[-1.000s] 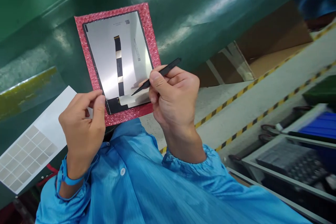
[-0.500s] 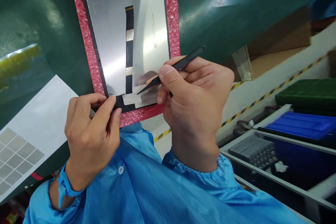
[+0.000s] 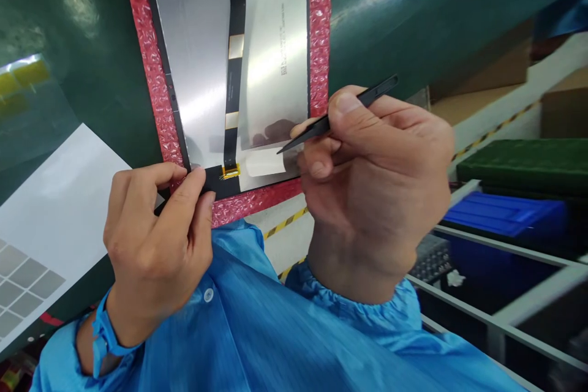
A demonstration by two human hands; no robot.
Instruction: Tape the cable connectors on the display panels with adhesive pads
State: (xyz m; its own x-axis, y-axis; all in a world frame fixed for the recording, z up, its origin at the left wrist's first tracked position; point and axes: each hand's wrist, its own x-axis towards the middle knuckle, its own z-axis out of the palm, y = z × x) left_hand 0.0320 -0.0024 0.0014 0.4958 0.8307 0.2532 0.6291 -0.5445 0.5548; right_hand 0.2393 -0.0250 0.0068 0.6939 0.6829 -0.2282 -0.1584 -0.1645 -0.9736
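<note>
A tablet display panel (image 3: 202,61) lies back side up, silver with a black border. My left hand (image 3: 156,239) is closed on its lower left corner, thumb and fingers pinching the black edge. My right hand (image 3: 381,190) grips black tweezers (image 3: 316,130) between thumb and fingers, tips pointing left. At the tips is a pale, shiny strip (image 3: 265,164), over the panel's lower edge; whether the tips pinch it I cannot tell. A black flex cable (image 3: 233,86) runs down the panel to a gold-coloured connector (image 3: 231,171), which lies uncovered left of the strip.
Pink bubble wrap (image 3: 320,30) lies under the panel on the green table mat (image 3: 390,24). To the left are a white sheet with grey squares (image 3: 78,196) and a clear film with yellow patches (image 3: 32,86). At the right stand a cardboard box (image 3: 482,67) and a blue bin (image 3: 505,213).
My right hand and the tweezers have moved right, and the pale strip has shifted right with them, exposing the gold connector. My left hand stays on the corner. The camera view has shifted slightly.
</note>
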